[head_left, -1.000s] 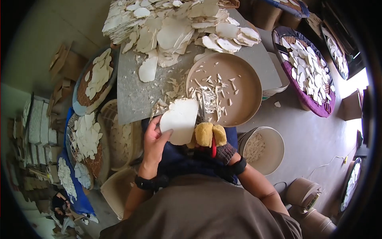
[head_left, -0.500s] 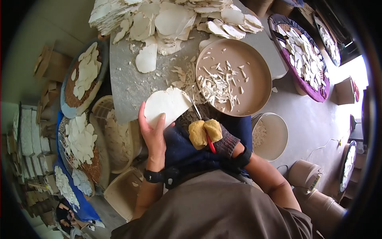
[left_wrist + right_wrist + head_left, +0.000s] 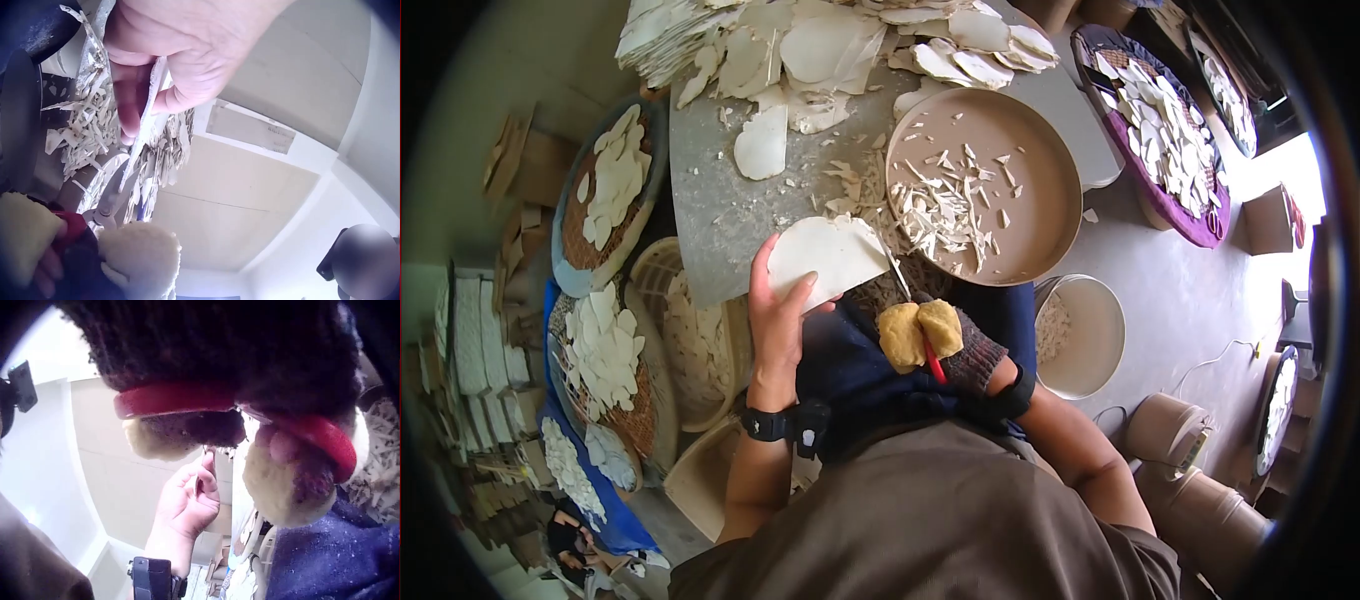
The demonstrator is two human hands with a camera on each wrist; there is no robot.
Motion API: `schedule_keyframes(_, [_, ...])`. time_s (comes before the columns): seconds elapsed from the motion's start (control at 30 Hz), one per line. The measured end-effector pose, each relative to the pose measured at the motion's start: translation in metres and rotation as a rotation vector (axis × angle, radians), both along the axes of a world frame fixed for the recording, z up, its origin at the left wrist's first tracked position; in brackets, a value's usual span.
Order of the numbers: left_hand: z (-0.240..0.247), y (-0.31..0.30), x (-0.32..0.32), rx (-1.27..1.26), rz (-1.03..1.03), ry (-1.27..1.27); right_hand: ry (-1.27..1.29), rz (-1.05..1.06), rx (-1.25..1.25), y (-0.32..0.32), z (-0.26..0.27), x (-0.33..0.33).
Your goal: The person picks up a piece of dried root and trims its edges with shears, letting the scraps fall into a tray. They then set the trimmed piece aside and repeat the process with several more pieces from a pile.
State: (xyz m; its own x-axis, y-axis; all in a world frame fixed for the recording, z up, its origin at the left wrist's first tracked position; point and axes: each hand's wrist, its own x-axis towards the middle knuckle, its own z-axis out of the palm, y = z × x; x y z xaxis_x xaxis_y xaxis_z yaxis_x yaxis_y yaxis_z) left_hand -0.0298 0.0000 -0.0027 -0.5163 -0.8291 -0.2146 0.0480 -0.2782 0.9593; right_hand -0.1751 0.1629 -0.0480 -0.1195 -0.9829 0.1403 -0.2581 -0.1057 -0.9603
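My bare left hand (image 3: 778, 305) pinches a flat, whitish slice (image 3: 825, 250) between thumb and fingers, its rounded, rough edge turned toward the table. My right hand (image 3: 974, 360), in a dark knitted glove, grips scissors with red handles (image 3: 181, 400). Thick yellow padding (image 3: 900, 338) covers the thumb and finger around those handles. The scissor blades (image 3: 896, 270) point up at the slice's right end; in the left wrist view the pivot (image 3: 103, 217) shows just below the slice's edge (image 3: 142, 134).
Beyond the hands is a grey table (image 3: 710, 225) with stacked whitish slices (image 3: 825, 50). A round brown tray (image 3: 1030, 225) holds cut slivers. At the right stand a bucket (image 3: 1100, 335) and a purple-rimmed basket (image 3: 1135, 150) of pieces. More slice-laden baskets (image 3: 655, 185) line the left.
The slice has tilted over and shifted left with my left hand. The scissors have turned so the blades show at its right end. In the last half second both hands moved only slightly.
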Motion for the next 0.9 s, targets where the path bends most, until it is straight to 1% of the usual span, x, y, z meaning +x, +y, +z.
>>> schedule_keyframes(0.07, [-0.003,-0.001,0.001,0.007,-0.006,-0.003,-0.012,0.003,-0.015,0.001,0.001,0.001])
schedule_keyframes(0.17, [-0.001,-0.002,0.001,0.025,-0.009,-0.026,-0.336,-0.013,0.095,0.001,-0.006,0.005])
schedule_keyframes(0.27, [0.005,-0.008,-0.001,0.024,-0.046,-0.064,-0.434,-0.010,0.132,0.001,0.002,0.003])
schedule_keyframes(0.37, [0.003,-0.011,0.000,0.052,-0.130,-0.044,-0.115,0.014,0.010,0.000,-0.005,-0.004])
schedule_keyframes(0.43, [0.002,-0.010,-0.001,0.076,-0.117,-0.031,-0.429,0.039,0.115,0.000,-0.022,-0.006])
schedule_keyframes(0.5, [0.002,-0.012,-0.001,0.097,-0.118,-0.032,-0.448,0.038,0.122,0.000,-0.026,-0.007])
schedule_keyframes(0.57, [0.002,-0.017,-0.001,0.123,-0.127,-0.047,-0.170,0.017,0.038,-0.006,0.006,-0.009])
schedule_keyframes(0.67, [0.001,-0.023,0.001,0.153,-0.144,-0.049,-0.540,0.011,0.167,-0.007,0.004,-0.008])
schedule_keyframes(0.77, [0.000,-0.025,0.003,0.153,-0.131,-0.050,-0.540,0.016,0.142,-0.009,0.000,-0.007])
schedule_keyframes(0.83, [0.003,-0.027,0.002,0.133,-0.127,-0.038,-0.626,0.072,0.104,-0.011,-0.019,-0.009])
schedule_keyframes(0.9, [0.009,-0.029,-0.001,0.115,-0.134,-0.037,-0.545,0.075,0.068,-0.012,-0.025,-0.009])
